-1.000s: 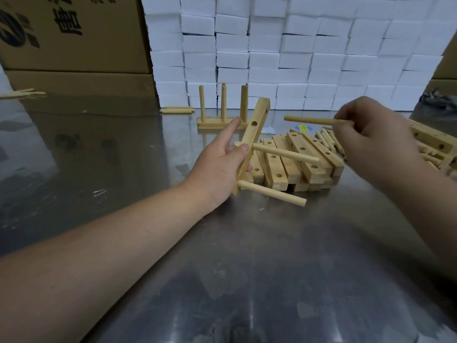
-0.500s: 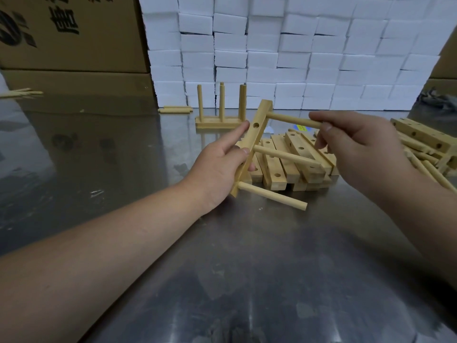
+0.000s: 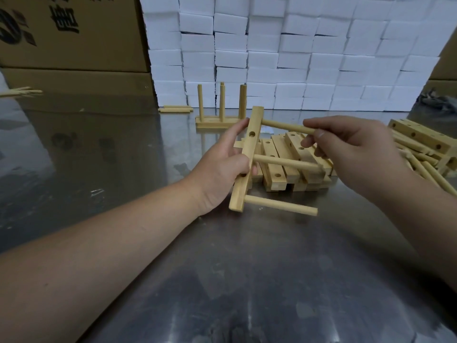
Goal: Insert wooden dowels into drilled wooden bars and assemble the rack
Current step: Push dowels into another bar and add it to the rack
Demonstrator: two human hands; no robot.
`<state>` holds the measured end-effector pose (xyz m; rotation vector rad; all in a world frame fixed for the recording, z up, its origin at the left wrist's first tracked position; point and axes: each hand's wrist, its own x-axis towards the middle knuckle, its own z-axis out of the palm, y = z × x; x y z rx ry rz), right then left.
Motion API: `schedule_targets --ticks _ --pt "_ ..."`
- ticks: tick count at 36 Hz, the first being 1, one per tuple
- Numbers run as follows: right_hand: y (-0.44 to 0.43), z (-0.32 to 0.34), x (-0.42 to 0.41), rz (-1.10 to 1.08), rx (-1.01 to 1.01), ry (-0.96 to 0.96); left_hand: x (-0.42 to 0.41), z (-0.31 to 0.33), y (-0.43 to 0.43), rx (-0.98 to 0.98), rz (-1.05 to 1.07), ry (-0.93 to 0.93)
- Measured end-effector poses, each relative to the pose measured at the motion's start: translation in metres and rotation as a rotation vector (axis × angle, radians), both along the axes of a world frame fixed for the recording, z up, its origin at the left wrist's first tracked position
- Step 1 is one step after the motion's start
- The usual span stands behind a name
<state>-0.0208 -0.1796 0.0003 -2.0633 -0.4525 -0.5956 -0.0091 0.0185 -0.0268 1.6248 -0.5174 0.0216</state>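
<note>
My left hand [image 3: 220, 169] grips a drilled wooden bar [image 3: 247, 157], tilted nearly upright above the steel table. Two dowels stick out of the bar to the right: a middle dowel [image 3: 286, 162] and a lower dowel [image 3: 282, 205]. My right hand [image 3: 353, 149] pinches a third dowel [image 3: 286, 126] whose left end is in the bar's top hole. One empty hole shows just below it. Behind the bar lies a stack of drilled bars [image 3: 291, 167].
A bar with three upright dowels [image 3: 220, 115] stands further back. Loose dowels [image 3: 175, 108] lie by a wall of white boxes [image 3: 296, 53]. More bars and dowels [image 3: 420, 149] are piled at right. Cardboard boxes [image 3: 69, 35] stand at back left.
My right hand brought the third dowel leftwards from mid-air to the bar's top hole, where its end is now seated. My left hand kept hold of the bar.
</note>
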Motion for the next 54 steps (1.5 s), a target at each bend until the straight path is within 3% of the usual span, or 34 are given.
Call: schedule_targets --ticks 6,20,31,39,50,54 --pt "0.002 -0.002 -0.002 0.038 0.028 0.052 0.002 0.0 0.0 -0.115 0.026 0.057" --pt "0.004 -0.002 -0.002 0.03 0.001 0.071 -0.001 0.003 0.002 -0.034 0.05 0.043" --pt "0.006 -0.006 -0.001 0.035 -0.238 -0.085 -0.01 0.006 -0.004 -0.03 0.041 0.042" --pt "0.009 0.001 -0.009 -0.098 -0.463 -0.289 -0.015 0.011 -0.007 -0.021 0.016 0.06" --pt "0.012 0.001 -0.011 -0.085 -0.505 -0.469 -0.018 0.016 -0.006 0.086 0.061 0.035" --pt "0.014 0.0 -0.012 -0.091 -0.431 -0.421 -0.021 0.019 -0.008 0.09 0.063 0.018"
